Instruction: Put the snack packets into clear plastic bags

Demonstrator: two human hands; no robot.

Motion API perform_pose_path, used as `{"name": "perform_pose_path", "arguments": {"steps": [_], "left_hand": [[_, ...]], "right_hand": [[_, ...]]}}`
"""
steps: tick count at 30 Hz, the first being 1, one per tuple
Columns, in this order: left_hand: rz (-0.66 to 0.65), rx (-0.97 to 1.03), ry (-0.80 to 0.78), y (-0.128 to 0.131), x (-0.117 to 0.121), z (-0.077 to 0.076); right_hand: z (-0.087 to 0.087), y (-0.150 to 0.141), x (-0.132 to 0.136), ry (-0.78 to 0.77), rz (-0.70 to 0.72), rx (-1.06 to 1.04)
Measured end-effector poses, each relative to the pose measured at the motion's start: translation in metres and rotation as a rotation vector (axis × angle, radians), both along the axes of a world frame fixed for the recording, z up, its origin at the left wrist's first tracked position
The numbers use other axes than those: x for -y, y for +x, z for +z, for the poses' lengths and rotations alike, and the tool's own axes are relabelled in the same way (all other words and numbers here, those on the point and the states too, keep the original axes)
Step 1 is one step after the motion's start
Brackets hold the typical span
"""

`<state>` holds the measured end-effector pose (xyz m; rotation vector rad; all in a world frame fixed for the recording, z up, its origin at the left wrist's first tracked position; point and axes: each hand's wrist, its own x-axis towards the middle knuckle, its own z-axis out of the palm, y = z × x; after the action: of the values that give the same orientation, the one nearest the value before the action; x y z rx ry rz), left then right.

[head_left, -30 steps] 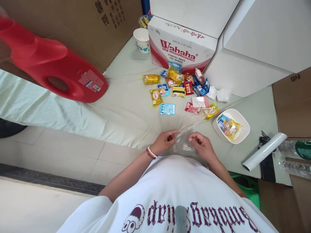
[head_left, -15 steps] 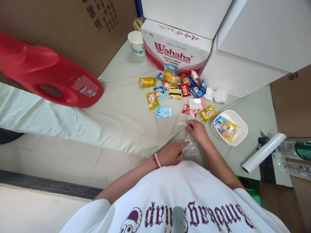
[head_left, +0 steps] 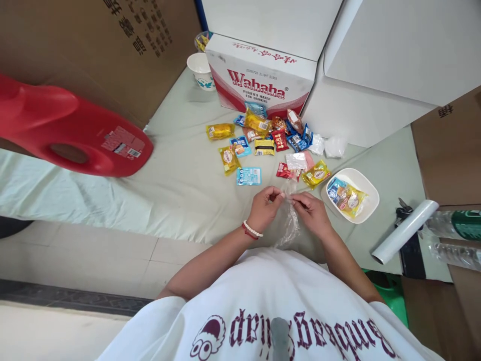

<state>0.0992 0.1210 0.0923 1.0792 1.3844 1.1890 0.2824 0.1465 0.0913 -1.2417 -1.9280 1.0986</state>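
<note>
A clear plastic bag (head_left: 290,225) hangs down between my two hands at the front of the cloth-covered table. My left hand (head_left: 266,208) pinches its upper part from the left. From the right, my right hand (head_left: 311,213) pinches the same part, with fingertips close to those of the left. Just beyond my fingers lie a red packet (head_left: 287,171) and a yellow snack packet (head_left: 316,174). A flat light-blue packet (head_left: 248,176) lies beyond my left hand. To the right of my right hand stands a white bowl (head_left: 370,205) holding blue and yellow packets (head_left: 346,195).
Several wrapped snacks (head_left: 259,121) lie piled before a Wahaba-like red-and-white "Wahaha" box (head_left: 259,80). A paper cup (head_left: 201,70) stands left of it. A large red jug (head_left: 75,130) is at left. A white roll (head_left: 406,231), keys and plastic bottles (head_left: 443,225) lie at right.
My left hand has moved up and forward from the bag's lower part to pinch its upper part beside my right hand. The bag is now gathered and hangs narrower. The view has shifted slightly.
</note>
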Motion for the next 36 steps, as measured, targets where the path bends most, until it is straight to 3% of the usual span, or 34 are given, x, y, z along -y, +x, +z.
{"name": "perform_pose_path", "arguments": {"steps": [5, 8, 10, 13, 16, 18, 23, 26, 28, 29, 31, 33, 36], "left_hand": [[-0.024, 0.011, 0.097, 0.011, 0.009, -0.003], [0.035, 0.113, 0.111, 0.005, 0.017, -0.001], [0.13, 0.282, 0.07, -0.007, 0.021, 0.002], [0.233, 0.587, -0.026, -0.032, 0.024, 0.006], [0.336, 0.687, -0.088, -0.057, 0.02, 0.005], [0.414, 0.558, -0.15, -0.073, 0.011, 0.0], [0.467, 0.004, -0.275, -0.112, -0.02, -0.013], [0.631, -0.312, -0.06, -0.117, -0.02, -0.01], [0.674, -0.573, 0.153, -0.104, -0.008, -0.009], [0.646, -0.646, 0.213, -0.094, 0.0, -0.011], [0.572, -0.691, 0.184, -0.072, 0.016, -0.018], [0.519, -0.703, 0.026, -0.053, 0.029, -0.029], [0.324, -0.629, -0.182, -0.044, 0.033, -0.044]], "right_hand": [[0.003, -0.013, 0.009, -0.117, 0.027, -0.249], [0.005, -0.023, 0.01, -0.052, -0.118, -0.304], [0.007, -0.026, 0.008, -0.051, -0.216, -0.383], [0.01, -0.025, 0.004, -0.253, -0.297, -0.608], [0.012, -0.02, 0.0, -0.474, -0.393, -0.779], [0.011, -0.017, -0.004, -0.537, -0.44, -0.791], [-0.001, -0.012, -0.025, -0.664, -0.374, -0.65], [-0.013, -0.014, -0.04, -0.611, -0.426, -0.545], [-0.02, -0.017, -0.046, -0.582, -0.446, -0.538], [-0.022, -0.019, -0.047, -0.575, -0.45, -0.55], [-0.025, -0.024, -0.046, -0.562, -0.455, -0.578], [-0.028, -0.028, -0.042, -0.555, -0.451, -0.6], [-0.029, -0.031, -0.031, -0.571, -0.458, -0.657]]}}
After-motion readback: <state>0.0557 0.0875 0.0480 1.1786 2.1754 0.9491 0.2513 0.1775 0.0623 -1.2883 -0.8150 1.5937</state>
